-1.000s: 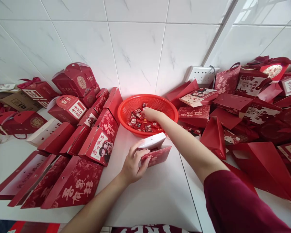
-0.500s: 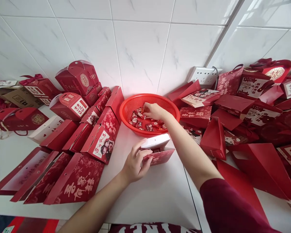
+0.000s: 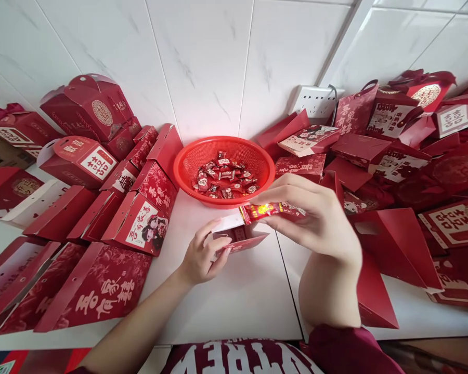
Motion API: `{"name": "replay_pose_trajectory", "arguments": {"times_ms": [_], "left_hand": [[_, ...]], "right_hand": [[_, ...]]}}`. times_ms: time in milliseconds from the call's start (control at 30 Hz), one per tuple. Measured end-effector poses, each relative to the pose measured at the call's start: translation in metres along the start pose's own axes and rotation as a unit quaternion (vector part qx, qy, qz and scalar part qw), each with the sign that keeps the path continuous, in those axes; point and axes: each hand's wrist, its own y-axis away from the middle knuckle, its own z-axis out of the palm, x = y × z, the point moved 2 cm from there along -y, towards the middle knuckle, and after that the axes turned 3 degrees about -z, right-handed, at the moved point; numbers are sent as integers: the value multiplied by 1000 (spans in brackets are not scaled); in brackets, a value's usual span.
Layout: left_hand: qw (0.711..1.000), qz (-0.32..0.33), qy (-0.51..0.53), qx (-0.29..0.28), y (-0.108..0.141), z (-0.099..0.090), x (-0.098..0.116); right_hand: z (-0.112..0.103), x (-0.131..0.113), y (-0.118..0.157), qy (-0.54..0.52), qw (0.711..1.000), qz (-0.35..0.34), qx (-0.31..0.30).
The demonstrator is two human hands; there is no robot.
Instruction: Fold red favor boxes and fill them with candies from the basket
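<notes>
My left hand (image 3: 205,254) grips the left side of a small red gift box (image 3: 245,243), its top open and a white inner flap showing. Between the thumb and fingers of my right hand (image 3: 310,213) is a wrapped candy (image 3: 262,210) in shiny red and gold foil. The candy is held just above the box's opening. Behind the box stands a red plastic basket (image 3: 179,174) with perforated sides. Many small red-wrapped candies (image 3: 226,179) lie in its bottom. What the box holds is mostly hidden.
On the left stand rows of red gift boxes (image 3: 91,288), some with handles. A pile of red boxes and bags (image 3: 393,249) fills the right side. A white power strip (image 3: 314,101) leans at the tiled wall, with a dark cable.
My right hand has come out of the basket toward me, bringing a candy over the box. My left hand keeps its grip on the box. The view has shifted a little.
</notes>
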Motion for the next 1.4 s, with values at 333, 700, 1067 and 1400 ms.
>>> {"name": "replay_pose_trajectory", "arguments": {"times_ms": [333, 700, 1067, 1400], "left_hand": [[998, 60, -23, 13, 2, 1, 4], [992, 122, 5, 30, -2, -2, 9], [993, 105, 8, 44, 2, -2, 9], [961, -197, 173, 84, 1, 7, -9]], "right_hand": [[16, 0, 8, 47, 949, 173, -260], [14, -3, 10, 93, 937, 213, -259], [-3, 9, 18, 163, 919, 298, -202], [4, 26, 20, 129, 927, 281, -213]]}}
